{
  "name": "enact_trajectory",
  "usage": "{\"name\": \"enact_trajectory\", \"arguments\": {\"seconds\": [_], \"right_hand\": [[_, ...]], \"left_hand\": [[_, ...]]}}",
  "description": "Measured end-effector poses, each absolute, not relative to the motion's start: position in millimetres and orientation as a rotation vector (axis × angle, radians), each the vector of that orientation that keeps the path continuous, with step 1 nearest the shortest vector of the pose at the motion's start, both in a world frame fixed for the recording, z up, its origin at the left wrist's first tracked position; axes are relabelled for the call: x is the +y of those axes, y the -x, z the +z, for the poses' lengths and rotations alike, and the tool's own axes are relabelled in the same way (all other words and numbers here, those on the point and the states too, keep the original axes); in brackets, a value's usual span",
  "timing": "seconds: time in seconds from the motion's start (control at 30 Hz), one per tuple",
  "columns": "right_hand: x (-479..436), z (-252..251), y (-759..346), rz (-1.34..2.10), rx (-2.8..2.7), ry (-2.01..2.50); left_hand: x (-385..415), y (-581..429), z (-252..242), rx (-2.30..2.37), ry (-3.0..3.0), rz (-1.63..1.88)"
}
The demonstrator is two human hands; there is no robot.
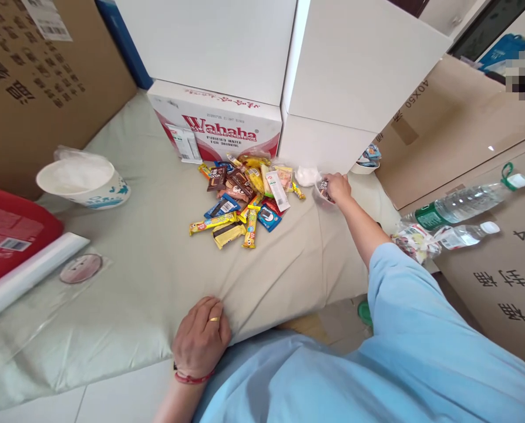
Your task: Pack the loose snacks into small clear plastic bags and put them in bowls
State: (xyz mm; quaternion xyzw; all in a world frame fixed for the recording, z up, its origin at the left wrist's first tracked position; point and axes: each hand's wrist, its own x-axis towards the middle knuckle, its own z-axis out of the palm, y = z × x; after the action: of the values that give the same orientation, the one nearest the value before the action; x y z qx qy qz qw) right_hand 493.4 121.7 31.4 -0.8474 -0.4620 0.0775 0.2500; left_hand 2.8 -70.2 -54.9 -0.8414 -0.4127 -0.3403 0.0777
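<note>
My right hand (338, 187) reaches out to a small clear plastic bowl (326, 200). Its fingers are closed on a brown cocoa snack packet (323, 187) at the bowl; the fingertips are partly hidden. A crumpled white bag (307, 175) lies just left of it. Farther left spreads a pile of wrapped snacks: brown cocoa packets (216, 178), yellow snack sticks (251, 227), blue packets (269, 217) and a white packet (278, 191). My left hand (203, 338) rests near the table's front edge, fingers curled in, with nothing seen in it.
A Wahaba-style red and white water carton (227, 126) and white boxes (333, 64) stand behind the snacks. At left are a paper tub (86, 182), a red container (16, 229) and a white roll (33, 276). Plastic bottles (469, 202) lie at right by brown cartons (460, 135).
</note>
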Motion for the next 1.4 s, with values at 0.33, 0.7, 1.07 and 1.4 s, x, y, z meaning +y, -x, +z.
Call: {"name": "enact_trajectory", "arguments": {"seconds": [0.33, 0.7, 1.07, 1.4], "right_hand": [[52, 39, -481, -0.114, -2.161, 2.194], [86, 52, -441, -0.118, -1.907, 2.188], [225, 25, -395, 0.087, -1.384, 2.217], [198, 38, -399, 0.084, -1.197, 2.028]], "left_hand": [[-70, -3, -56, -1.242, 2.522, -1.025], [-69, -3, -54, -1.227, 2.514, -1.028], [-72, -5, -52, -1.262, 2.518, -1.011], [-74, -5, -52, -1.289, 2.537, -0.999]]}}
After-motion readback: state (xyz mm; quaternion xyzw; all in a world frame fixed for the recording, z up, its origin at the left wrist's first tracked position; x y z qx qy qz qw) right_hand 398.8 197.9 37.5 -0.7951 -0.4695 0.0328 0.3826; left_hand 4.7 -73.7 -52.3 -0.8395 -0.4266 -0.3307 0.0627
